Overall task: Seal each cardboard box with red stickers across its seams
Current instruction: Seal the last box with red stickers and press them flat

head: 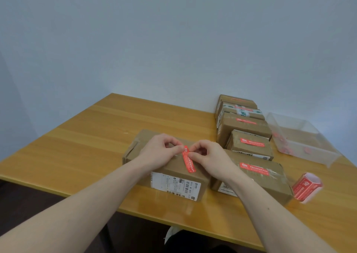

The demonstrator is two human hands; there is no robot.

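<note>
Cardboard box (166, 167) under both hands, one red sticker (188, 159) going onto its top.

Six cardboard boxes sit on the wooden table (81, 136): this one nearest the left, brown, with a white shipping label on its front side, and five more to its right in a row (249, 136) running back toward the wall, each with a red strip on top. The left hand (160, 150) and right hand (208, 156) both pinch the sticker's far end with curled fingers. One clear plastic bin (301, 142) and one red sticker roll (307, 187) lie far right.
</note>
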